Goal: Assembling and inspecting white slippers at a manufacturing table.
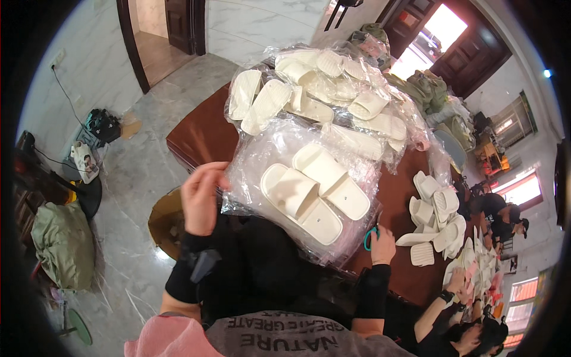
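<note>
A pair of white slippers [321, 190] lies side by side on a stack of clear plastic bags [250, 169] in front of me. My left hand [202, 199] is at the left edge of the bags, its fingers loosely apart with nothing seen in them. Whether the fingertips touch the plastic I cannot tell. At the lower right corner of the bags, my right hand [383, 246] is closed round a teal-handled tool, apparently scissors [369, 238]; the blades are hidden.
Bagged white slippers [357, 107] are heaped at the back of the brown table [199, 128]. Loose slippers [437, 217] are piled on the right. Farther right, other people [458, 333] work over more slippers. A cardboard box [163, 223] stands on the floor at left, beyond it a green sack [62, 244].
</note>
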Demonstrator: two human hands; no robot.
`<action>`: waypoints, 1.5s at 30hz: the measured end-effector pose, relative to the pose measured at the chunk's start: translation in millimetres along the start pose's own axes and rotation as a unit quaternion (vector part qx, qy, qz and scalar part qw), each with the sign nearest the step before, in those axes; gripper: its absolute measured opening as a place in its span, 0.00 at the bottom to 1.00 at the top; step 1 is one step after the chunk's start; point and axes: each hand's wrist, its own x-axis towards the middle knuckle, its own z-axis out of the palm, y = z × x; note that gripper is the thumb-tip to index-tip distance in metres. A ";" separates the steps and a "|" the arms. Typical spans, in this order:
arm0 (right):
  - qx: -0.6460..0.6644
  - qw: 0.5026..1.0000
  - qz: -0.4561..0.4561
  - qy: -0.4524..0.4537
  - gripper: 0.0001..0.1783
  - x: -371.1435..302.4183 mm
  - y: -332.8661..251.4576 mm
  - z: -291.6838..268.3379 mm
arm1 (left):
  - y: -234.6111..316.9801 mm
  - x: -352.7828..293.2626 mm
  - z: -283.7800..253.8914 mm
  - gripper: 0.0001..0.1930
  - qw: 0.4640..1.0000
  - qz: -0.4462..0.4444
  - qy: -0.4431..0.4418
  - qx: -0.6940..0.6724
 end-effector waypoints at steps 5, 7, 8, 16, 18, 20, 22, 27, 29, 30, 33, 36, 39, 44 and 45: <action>0.211 0.976 -0.048 0.006 0.15 13.7 -42.0 -12.9 | 36.5 -26.1 -115.0 0.12 0.979 0.067 0.110 0.159; 0.366 0.927 -0.069 -0.040 0.15 19.4 -65.6 -4.1 | 37.5 -41.1 -163.6 0.13 0.944 -0.011 0.133 0.302; 0.399 0.909 -0.035 -0.114 0.17 23.7 -77.6 -3.9 | 28.7 -48.9 -169.8 0.13 0.943 -0.010 0.136 0.303; 0.806 0.505 0.161 -0.263 0.16 55.3 -153.7 1.9 | -4.0 -35.3 -60.9 0.21 0.874 0.064 -0.073 0.476; 0.848 0.400 0.184 -0.295 0.09 74.7 -145.8 31.3 | -31.6 -18.5 -15.1 0.20 0.885 0.090 -0.153 0.431; 0.858 0.380 0.199 -0.281 0.11 79.8 -159.4 33.9 | -59.8 -4.5 3.2 0.20 0.881 0.101 -0.181 0.426; 0.867 0.363 0.215 -0.267 0.12 81.0 -169.9 20.0 | -87.9 10.7 8.2 0.21 0.903 -0.015 -0.225 0.365; 0.784 0.499 0.133 -0.345 0.19 67.2 -146.7 -77.1 | -115.7 12.6 -2.1 0.23 0.876 -0.009 -0.236 0.421; 0.692 0.653 0.019 -0.307 0.22 60.8 -116.5 -87.6 | -120.0 8.4 -3.3 0.24 0.865 0.021 -0.237 0.442; 0.589 0.731 -0.035 -0.343 0.22 63.9 -97.9 -89.6 | -118.9 10.5 -3.3 0.24 0.862 0.012 -0.249 0.441; 0.181 0.876 -0.392 -0.217 0.21 45.8 -84.7 -114.8 | -109.1 13.0 1.3 0.24 0.863 -0.015 -0.265 0.429; -0.040 0.822 -0.502 -0.266 0.25 40.1 -83.1 -129.3 | -108.3 14.9 1.4 0.25 0.851 -0.025 -0.261 0.456; -0.070 0.782 -0.530 -0.321 0.25 45.7 -88.2 -123.1 | -115.0 11.9 -0.5 0.24 0.872 0.004 -0.231 0.433; -0.051 0.771 -0.576 -0.267 0.23 61.1 -128.3 -100.7 | -117.1 15.6 0.7 0.24 0.857 -0.057 -0.239 0.454; -0.034 0.777 -0.578 -0.248 0.24 66.2 -139.6 -92.3 | -118.3 17.8 1.3 0.24 0.864 -0.066 -0.243 0.437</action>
